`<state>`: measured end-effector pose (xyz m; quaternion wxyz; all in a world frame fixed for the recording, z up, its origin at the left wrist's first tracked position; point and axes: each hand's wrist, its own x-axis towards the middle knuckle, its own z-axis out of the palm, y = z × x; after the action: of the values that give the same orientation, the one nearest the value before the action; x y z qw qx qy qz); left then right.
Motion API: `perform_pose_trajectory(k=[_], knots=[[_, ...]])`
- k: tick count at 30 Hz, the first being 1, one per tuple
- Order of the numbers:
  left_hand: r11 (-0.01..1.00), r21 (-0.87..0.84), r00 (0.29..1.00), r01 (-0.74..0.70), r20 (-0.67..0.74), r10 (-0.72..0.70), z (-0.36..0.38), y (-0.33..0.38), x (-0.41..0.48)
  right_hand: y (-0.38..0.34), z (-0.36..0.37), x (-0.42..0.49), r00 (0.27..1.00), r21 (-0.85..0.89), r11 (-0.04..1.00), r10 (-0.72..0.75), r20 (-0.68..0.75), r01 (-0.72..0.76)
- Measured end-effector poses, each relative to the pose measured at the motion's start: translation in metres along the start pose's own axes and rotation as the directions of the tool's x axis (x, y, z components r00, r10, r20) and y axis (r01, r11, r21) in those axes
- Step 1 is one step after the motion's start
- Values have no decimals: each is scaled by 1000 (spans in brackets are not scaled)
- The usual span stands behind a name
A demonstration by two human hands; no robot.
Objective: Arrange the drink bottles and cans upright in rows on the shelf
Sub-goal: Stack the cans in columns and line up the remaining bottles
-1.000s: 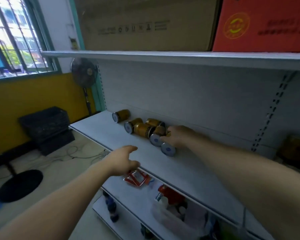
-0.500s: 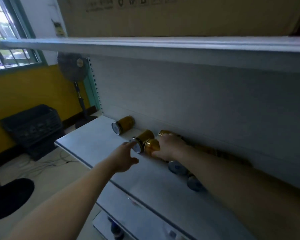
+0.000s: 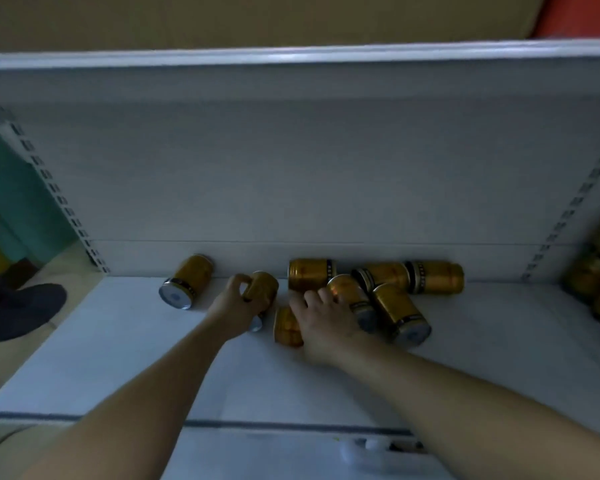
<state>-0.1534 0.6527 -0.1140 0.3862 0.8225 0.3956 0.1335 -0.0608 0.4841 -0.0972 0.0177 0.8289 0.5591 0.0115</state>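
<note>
While the remaining gold cans lie on their sides on the white shelf (image 3: 118,358), the left hand (image 3: 238,303), at centre frame, wraps curled fingers round the held can (image 3: 265,287) near the back wall. The right hand (image 3: 321,318) lies with bent fingers over the adjacent can (image 3: 286,325); whether it clasps that can cannot be determined. The cluster of cans (image 3: 395,289) lies right of centre, the lone can (image 3: 187,282) left.

Left hand (image 3: 238,308) and right hand (image 3: 323,323), both bare; behind them the left forearm (image 3: 146,393) and right forearm (image 3: 447,386), uncovered from wrist to the view's lower edge.
</note>
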Motion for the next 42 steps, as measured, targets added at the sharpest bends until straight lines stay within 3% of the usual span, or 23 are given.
perform_pose_trajectory(k=[3, 6, 9, 11, 13, 16, 20, 25, 28, 31, 37, 42], knots=[[991, 120, 996, -60, 71, 51, -11, -16, -9, -4, 8, -15, 999, 20, 1000, 24, -30, -24], [982, 162, 995, -102, 39, 97, -20, -29, -31, 0, 7, -35, 992, 188, 980, 77, -100, -57], [994, -109, 1000, 28, 9, -27, -26, -28, -56, 1, -4, -55, 933, 573, 816, 264, -243, -82], [887, -442, 990, 137, 43, -131, -27, -17, -75, 5, -16, -68, 888, 766, 640, 386, -251, -62], [751, -638, 985, 169, 94, -142, -22, 3, -94, 14, -25, -81, 861, 876, 482, 457, -221, -31], [664, -739, 988, 117, 155, -2, 0, 51, -120, 39, -36, -108, 822, 943, 331, 529, -210, 28], [569, -814, 970, 112, 215, 116, 55, 125, -150, 95, -47, -170, 729, 963, 248, 639, -245, 107], [505, -838, 926, 207, 334, 174, 158, 225, -194, 187, -53, -281, 604, 965, 262, 767, -216, 13], [562, -802, 878, 205, 404, 257, 215, 282, -222, 238, -58, -343, 516, 958, 282, 830, -213, -59], [632, -768, 853, 109, 398, 337, 258, 331, -243, 278, -66, -391, 417, 952, 293, 879, -232, -86], [718, -674, 799, -174, 330, 503, 306, 388, -245, 334, -74, -434, 360, 953, 277, 907, -218, -121], [707, -660, 804, -255, 261, 534, 332, 413, -215, 378, -70, -417, 365, 939, 295, 906, -216, -175]])
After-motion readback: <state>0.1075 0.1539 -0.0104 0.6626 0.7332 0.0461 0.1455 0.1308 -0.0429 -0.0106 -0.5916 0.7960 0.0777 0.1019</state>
